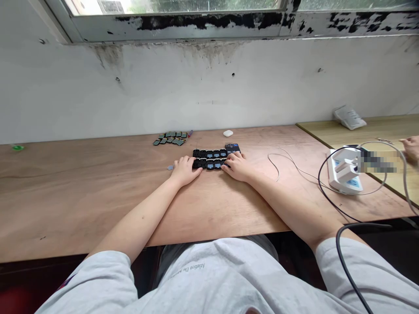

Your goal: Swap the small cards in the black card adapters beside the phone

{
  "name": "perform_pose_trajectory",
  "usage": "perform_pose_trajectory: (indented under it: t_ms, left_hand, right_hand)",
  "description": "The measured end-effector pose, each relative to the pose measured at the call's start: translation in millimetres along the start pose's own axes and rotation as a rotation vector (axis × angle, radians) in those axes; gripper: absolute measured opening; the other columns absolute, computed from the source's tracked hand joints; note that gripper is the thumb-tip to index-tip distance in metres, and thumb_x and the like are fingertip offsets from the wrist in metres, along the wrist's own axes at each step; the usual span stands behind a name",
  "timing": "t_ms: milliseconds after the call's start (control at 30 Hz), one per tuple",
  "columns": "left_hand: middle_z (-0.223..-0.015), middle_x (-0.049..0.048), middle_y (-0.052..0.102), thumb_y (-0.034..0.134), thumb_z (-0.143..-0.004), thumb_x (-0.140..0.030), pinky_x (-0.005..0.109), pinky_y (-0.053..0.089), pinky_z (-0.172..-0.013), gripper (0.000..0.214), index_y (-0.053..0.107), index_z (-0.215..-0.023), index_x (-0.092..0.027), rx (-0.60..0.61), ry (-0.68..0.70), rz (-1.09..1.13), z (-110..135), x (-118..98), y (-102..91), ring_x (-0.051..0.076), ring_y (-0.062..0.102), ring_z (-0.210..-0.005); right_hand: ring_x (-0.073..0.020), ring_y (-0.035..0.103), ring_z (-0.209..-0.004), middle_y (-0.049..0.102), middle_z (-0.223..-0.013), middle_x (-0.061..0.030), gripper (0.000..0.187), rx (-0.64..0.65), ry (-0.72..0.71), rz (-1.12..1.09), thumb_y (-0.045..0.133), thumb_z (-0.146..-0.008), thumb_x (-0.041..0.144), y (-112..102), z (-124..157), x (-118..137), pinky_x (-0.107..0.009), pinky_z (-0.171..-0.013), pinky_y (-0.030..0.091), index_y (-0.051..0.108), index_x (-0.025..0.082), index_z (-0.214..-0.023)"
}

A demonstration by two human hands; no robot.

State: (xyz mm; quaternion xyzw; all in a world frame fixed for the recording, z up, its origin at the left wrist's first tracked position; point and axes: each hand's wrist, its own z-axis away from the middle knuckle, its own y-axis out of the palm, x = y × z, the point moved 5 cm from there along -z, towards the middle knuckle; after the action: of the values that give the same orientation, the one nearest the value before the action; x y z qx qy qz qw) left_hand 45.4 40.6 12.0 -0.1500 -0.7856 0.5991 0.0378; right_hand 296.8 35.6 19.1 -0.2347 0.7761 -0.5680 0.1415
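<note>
Two rows of small black plastic parts lie side by side across the table in front of me; several hold flat blue-grey pieces. My left hand [184,171] grips the left end of the front row [210,164], with its thumb along the near edge. At the right end, my right hand [237,166] has its fingers curved over the same row, its thumb at the near side. Just behind lies the back row [209,154]. A small blue-grey piece [170,167] rests left of my left hand. What lies under my fingertips is hidden.
A phone [232,148] lies behind my right hand, and a white case [228,133] farther back. Several greenish square parts [170,138] sit at back left beside a pen [190,134]. Cables surround a white power strip [343,172] at right, near another person's hand [411,146].
</note>
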Motion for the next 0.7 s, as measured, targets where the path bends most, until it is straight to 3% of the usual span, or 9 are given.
perform_pose_trajectory:
  t_ms: [367,700]
  left_hand:
    - [-0.127,0.0153,0.064,0.053,-0.096,-0.058,0.051,0.037,-0.108,0.055,0.060,-0.136,-0.022,0.010,0.001,0.019,-0.4,-1.6,-0.3,0.036,0.055,-0.125]
    - [-0.127,0.0154,0.065,0.049,-0.098,-0.055,0.051,0.038,-0.106,0.051,0.061,-0.134,-0.021,-0.004,0.014,0.013,-0.3,0.8,2.5,0.035,0.056,-0.124]
  right_hand:
    - [-0.0361,0.044,-0.127,0.062,-0.133,-0.0152,0.045,0.014,-0.015,0.038,0.050,-0.103,0.055,0.6,-0.7,6.6,-0.051,-0.108,0.032,0.072,0.020,-0.121]
    - [-0.0352,0.048,-0.124,0.064,-0.133,-0.0154,0.040,-0.020,0.011,0.062,0.051,-0.103,0.053,1.5,-2.9,7.5,-0.049,-0.106,0.034,0.071,0.020,-0.115]
